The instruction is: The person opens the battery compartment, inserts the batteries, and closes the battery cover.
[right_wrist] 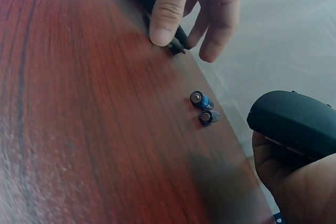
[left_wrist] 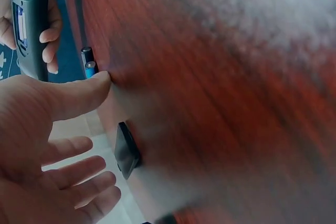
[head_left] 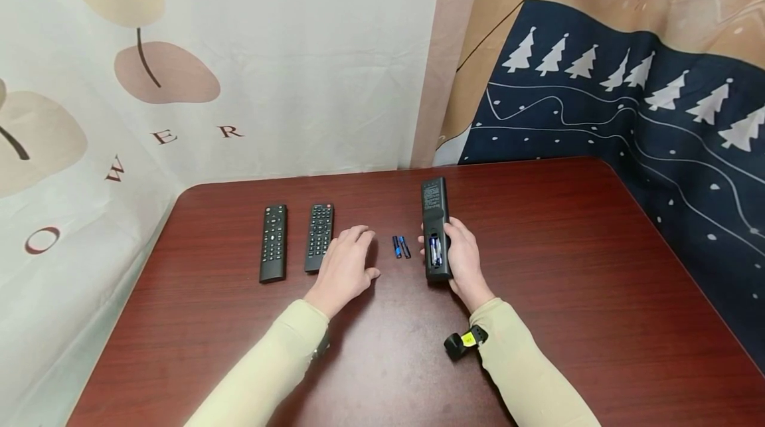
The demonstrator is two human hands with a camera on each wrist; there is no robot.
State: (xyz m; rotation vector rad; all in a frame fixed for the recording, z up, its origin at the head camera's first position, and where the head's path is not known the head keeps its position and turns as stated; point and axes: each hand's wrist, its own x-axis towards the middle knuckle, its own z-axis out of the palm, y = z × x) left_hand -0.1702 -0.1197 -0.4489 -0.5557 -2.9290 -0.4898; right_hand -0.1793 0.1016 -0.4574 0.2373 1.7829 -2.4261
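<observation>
My right hand grips a black remote control, its back turned up. The remote's battery compartment lies uncovered, and batteries show inside. Two loose blue-and-black batteries lie side by side on the table, left of that remote. My left hand hovers with loosely spread fingers beside a second remote, covering part of its right edge in the head view. In the left wrist view, the left hand has nothing between thumb and fingers.
A third black remote lies farther left, buttons up. The reddish-brown table has its back edge against a pale printed curtain and a dark blue cloth with trees. A black strapped device sits at the right wrist.
</observation>
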